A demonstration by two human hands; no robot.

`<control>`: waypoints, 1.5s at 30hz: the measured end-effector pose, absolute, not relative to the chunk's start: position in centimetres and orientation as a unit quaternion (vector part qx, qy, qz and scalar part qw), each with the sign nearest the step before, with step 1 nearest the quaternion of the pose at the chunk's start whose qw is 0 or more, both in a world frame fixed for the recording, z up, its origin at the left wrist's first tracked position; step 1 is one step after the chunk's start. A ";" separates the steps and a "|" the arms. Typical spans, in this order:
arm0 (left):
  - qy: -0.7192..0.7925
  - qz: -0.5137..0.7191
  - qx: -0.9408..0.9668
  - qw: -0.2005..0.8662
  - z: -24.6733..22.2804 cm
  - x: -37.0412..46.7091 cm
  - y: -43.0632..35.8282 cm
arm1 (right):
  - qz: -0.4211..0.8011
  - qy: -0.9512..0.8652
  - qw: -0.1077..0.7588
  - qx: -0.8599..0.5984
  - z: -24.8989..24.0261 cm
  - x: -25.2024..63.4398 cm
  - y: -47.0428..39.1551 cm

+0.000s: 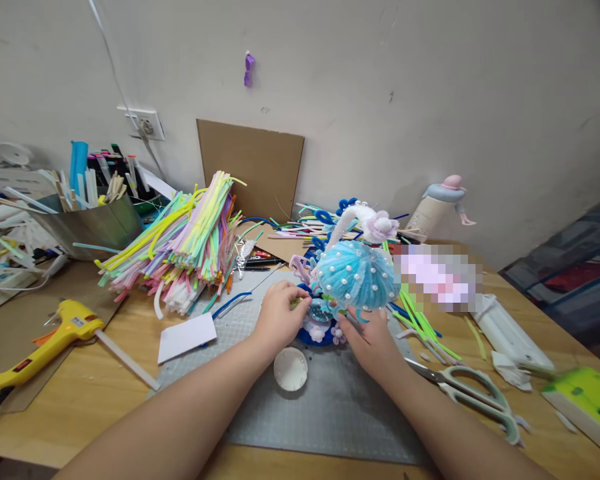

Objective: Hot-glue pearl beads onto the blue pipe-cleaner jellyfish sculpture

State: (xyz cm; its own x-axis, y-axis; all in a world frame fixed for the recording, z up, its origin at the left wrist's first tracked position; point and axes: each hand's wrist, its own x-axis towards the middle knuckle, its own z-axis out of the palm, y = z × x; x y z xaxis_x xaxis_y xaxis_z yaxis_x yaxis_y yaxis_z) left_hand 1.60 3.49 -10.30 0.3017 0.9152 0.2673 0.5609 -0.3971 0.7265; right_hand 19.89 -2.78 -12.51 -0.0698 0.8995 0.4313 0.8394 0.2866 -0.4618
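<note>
A pipe cleaner ornament stands upright on the grey cutting mat (300,417). Its blue dome (357,273) is dotted with white pearl beads, and a white curved stem with a pale flower (380,227) rises behind it. Small flowers sit on its dark blue base (317,335). At the base's left side, my left hand (280,313) is closed, with a bit of yellow-green showing by its fingertips. My right hand (373,340) grips the ornament's lower right side beneath the dome, its fingers partly hidden. Just in front is a small white bowl (291,371) holding tiny beads.
Scissors (480,393) lie right of the mat, near a white packet (513,333). On the left are a yellow glue gun (45,343), a white card (187,338) and a large pipe cleaner bundle (195,233). A cardboard sheet (250,167) leans against the wall.
</note>
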 end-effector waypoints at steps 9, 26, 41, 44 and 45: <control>0.475 0.355 0.765 0.251 -10.6 1.2 3.2 | 0.052 -0.731 0.327 -0.596 -12.7 19.9 -2.6; 0.462 0.366 0.787 0.182 -10.6 1.4 2.8 | 0.045 -0.751 0.304 -0.584 -13.2 19.3 -2.6; 0.464 0.366 0.785 0.187 -10.6 1.3 2.8 | 0.043 -0.754 0.304 -0.581 -13.5 19.3 -2.6; 0.464 0.358 0.789 0.183 -10.5 1.3 2.7 | 0.042 -0.753 0.303 -0.583 -13.5 19.3 -2.6; 0.464 0.358 0.790 0.180 -10.5 1.3 2.7 | 0.042 -0.752 0.303 -0.584 -13.5 19.3 -2.6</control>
